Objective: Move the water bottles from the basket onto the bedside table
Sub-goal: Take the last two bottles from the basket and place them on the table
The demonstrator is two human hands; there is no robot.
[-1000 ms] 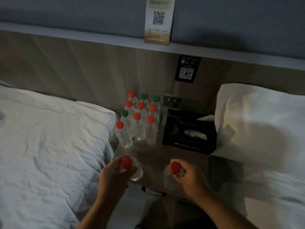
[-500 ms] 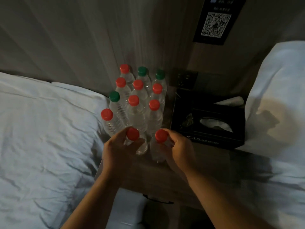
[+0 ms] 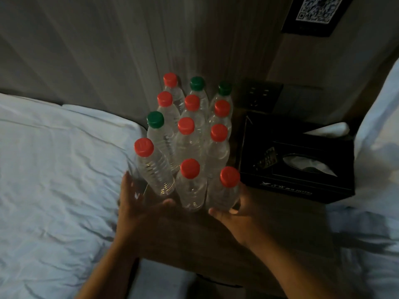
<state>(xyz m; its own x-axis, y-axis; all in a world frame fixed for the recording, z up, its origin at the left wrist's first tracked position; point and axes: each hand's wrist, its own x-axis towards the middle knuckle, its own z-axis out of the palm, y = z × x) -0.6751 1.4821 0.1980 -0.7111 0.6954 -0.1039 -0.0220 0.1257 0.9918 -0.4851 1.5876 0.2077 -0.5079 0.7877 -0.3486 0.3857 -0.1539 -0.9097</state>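
The left hand (image 3: 138,206) is released, fingers spread beside upright bottles (image 3: 187,147); the right hand (image 3: 235,214) apparently cups the front-right bottle (image 3: 224,195), cap upward.

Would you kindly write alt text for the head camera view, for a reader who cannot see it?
Twelve water bottles, nine red-capped and three green-capped, stand clustered on a bedside table between white bedding. The left hand is spread open beside them; the right hand curls round the base of the front-right bottle. A black tissue box sits to their right.
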